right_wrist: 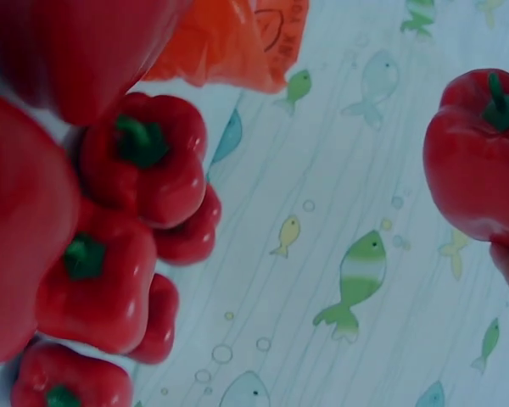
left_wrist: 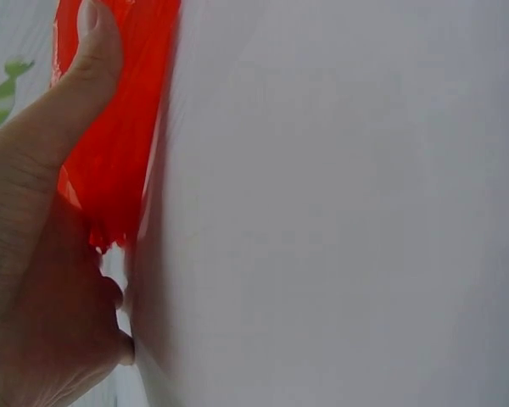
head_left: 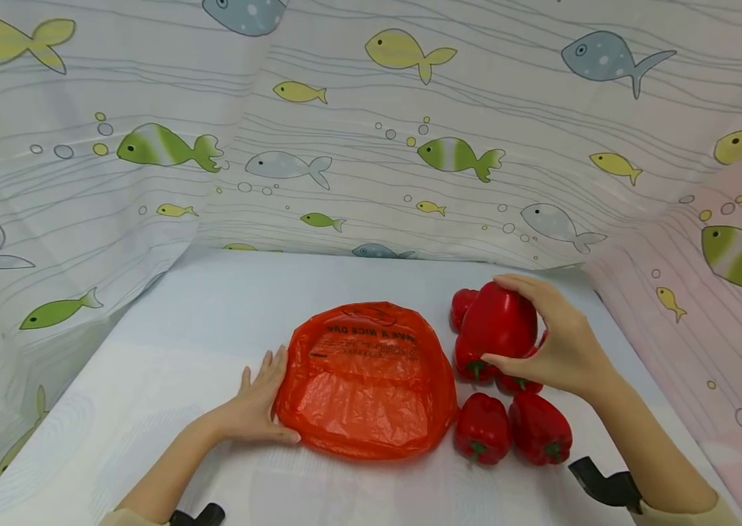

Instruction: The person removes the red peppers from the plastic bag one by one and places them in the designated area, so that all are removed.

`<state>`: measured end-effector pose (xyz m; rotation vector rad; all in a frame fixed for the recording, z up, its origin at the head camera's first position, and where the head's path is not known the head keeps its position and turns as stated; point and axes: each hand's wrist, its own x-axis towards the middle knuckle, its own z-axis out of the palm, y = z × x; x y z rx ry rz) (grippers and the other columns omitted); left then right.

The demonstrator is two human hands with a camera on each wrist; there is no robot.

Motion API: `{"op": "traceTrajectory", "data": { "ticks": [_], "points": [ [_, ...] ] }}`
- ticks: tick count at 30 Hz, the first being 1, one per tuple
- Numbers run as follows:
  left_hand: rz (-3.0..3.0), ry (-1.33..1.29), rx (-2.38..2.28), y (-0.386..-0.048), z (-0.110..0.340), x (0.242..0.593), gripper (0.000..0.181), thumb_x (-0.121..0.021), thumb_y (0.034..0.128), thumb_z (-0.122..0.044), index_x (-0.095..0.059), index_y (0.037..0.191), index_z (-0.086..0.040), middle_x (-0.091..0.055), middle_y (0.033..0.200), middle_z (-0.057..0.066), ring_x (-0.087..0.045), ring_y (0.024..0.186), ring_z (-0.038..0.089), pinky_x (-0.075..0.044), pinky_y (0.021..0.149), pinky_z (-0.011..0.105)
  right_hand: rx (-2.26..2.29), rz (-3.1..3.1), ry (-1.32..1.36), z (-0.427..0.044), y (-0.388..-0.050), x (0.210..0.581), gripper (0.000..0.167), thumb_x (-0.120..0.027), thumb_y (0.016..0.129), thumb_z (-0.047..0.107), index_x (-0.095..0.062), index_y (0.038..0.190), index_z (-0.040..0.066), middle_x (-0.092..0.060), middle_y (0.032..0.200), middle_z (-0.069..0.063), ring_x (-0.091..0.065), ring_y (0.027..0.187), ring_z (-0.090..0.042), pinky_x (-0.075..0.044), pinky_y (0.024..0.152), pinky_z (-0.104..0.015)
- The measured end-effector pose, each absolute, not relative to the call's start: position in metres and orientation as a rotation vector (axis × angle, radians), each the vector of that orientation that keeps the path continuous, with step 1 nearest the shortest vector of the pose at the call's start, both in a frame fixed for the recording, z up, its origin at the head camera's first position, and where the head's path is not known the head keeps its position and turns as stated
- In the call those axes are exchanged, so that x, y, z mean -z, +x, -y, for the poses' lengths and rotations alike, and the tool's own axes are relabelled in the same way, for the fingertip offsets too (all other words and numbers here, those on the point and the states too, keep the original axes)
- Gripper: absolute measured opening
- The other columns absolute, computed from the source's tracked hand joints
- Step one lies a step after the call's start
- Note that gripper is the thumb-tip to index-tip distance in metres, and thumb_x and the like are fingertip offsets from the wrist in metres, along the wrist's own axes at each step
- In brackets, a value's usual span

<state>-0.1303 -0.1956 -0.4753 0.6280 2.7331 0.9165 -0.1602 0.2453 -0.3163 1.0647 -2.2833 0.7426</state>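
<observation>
An orange plastic bag (head_left: 371, 387) with dark printing lies rounded and bulging on the table, its contents hidden. My left hand (head_left: 255, 409) rests against the bag's left side, thumb toward the near edge and fingers spread along the film. In the left wrist view the thumb lies straight along the bag (left_wrist: 123, 136). To the right of the bag, my right hand (head_left: 561, 340) grips a red bell pepper (head_left: 502, 318) between thumb and fingers, raised over other peppers. The right wrist view shows that held bell pepper (right_wrist: 475, 161) at its right edge, green stem visible.
Two red bell peppers, a left one (head_left: 482, 429) and a right one (head_left: 540, 429), stand nearest the front. More peppers, one small pepper (head_left: 461, 307) among them, sit partly hidden beneath the held one. A fish-patterned curtain (head_left: 344, 131) encloses the white table (head_left: 232, 292).
</observation>
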Motion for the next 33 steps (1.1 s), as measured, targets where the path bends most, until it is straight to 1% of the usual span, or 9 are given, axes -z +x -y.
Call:
{"op": "traceTrajectory", "data": {
  "ticks": [4,7,9,11,14,17,19,21,33],
  "points": [
    [-2.735,0.631,-0.908,-0.131,0.197,0.473,0.135,-0.083,0.0660,-0.053,0.005,0.149,0.008,0.005,0.156,0.029,0.011,0.141,0.049,0.012,0.101,0.071,-0.717,2.316,1.025,-0.259,-0.157,0.317,0.089,-0.070,0.073,0.060,-0.048,0.137,0.002,-0.053,0.135,-0.010,-0.049,0.120,-0.019,-0.041,0.088,-0.009],
    [-2.741,0.632,-0.906,-0.131,0.197,0.472,0.135,-0.082,0.0659,-0.053,0.004,0.149,0.009,0.005,0.156,0.029,0.011,0.141,0.049,0.012,0.101,0.072,-0.694,2.290,1.016,-0.267,-0.156,0.318,0.089,-0.067,0.075,0.061,-0.049,0.137,0.000,-0.054,0.134,-0.011,-0.050,0.118,-0.019,-0.041,0.087,-0.009],
    [-2.742,0.631,-0.906,-0.132,0.198,0.471,0.135,-0.082,0.0658,-0.053,0.004,0.149,0.009,0.005,0.156,0.029,0.011,0.141,0.049,0.013,0.101,0.071,-0.690,2.280,1.013,-0.272,-0.156,0.318,0.088,-0.077,0.071,0.052,-0.049,0.137,0.001,-0.055,0.133,-0.011,-0.051,0.118,-0.018,-0.041,0.087,-0.009],
    [-2.741,0.629,-0.908,-0.132,0.198,0.471,0.135,-0.082,0.0657,-0.053,0.004,0.149,0.008,0.006,0.156,0.028,0.011,0.141,0.048,0.013,0.101,0.071,-0.689,2.281,1.007,-0.277,-0.155,0.319,0.090,-0.088,0.064,0.036,-0.049,0.137,0.001,-0.055,0.133,-0.011,-0.050,0.118,-0.016,-0.041,0.087,-0.008],
    [-2.739,0.629,-0.908,-0.132,0.199,0.471,0.135,-0.082,0.0656,-0.053,0.005,0.149,0.008,0.006,0.156,0.028,0.012,0.141,0.048,0.013,0.101,0.071,-0.699,2.291,0.995,-0.283,-0.154,0.319,0.097,-0.093,0.054,0.021,-0.049,0.138,0.002,-0.055,0.132,-0.010,-0.049,0.119,-0.014,-0.041,0.088,-0.008],
    [-2.739,0.631,-0.907,-0.133,0.199,0.471,0.136,-0.083,0.0654,-0.053,0.005,0.149,0.008,0.006,0.156,0.028,0.012,0.141,0.048,0.013,0.101,0.071,-0.704,2.278,0.992,-0.288,-0.153,0.320,0.091,-0.087,0.064,0.040,-0.050,0.137,0.001,-0.055,0.131,-0.012,-0.049,0.118,-0.015,-0.040,0.088,-0.008],
    [-2.739,0.633,-0.905,-0.133,0.198,0.472,0.135,-0.083,0.0654,-0.053,0.004,0.149,0.008,0.006,0.156,0.028,0.011,0.141,0.048,0.013,0.101,0.071,-0.702,2.279,0.984,-0.290,-0.152,0.320,0.087,-0.075,0.072,0.054,-0.050,0.137,0.001,-0.056,0.131,-0.012,-0.049,0.118,-0.015,-0.040,0.088,-0.008],
    [-2.737,0.635,-0.905,-0.133,0.198,0.472,0.135,-0.083,0.0654,-0.053,0.004,0.149,0.008,0.006,0.156,0.028,0.011,0.141,0.048,0.014,0.101,0.071,-0.684,2.295,0.959,-0.293,-0.150,0.320,0.088,-0.066,0.075,0.062,-0.051,0.136,0.001,-0.056,0.130,-0.012,-0.049,0.118,-0.013,-0.039,0.088,-0.007],
    [-2.730,0.632,-0.903,-0.132,0.197,0.476,0.136,-0.083,0.0653,-0.053,0.005,0.150,0.007,0.006,0.156,0.028,0.012,0.141,0.048,0.014,0.101,0.071,-0.630,2.334,0.922,-0.308,-0.144,0.328,0.090,-0.064,0.073,0.066,-0.053,0.132,-0.001,-0.057,0.127,-0.012,-0.047,0.116,-0.010,-0.038,0.087,-0.005]
  ]
}}
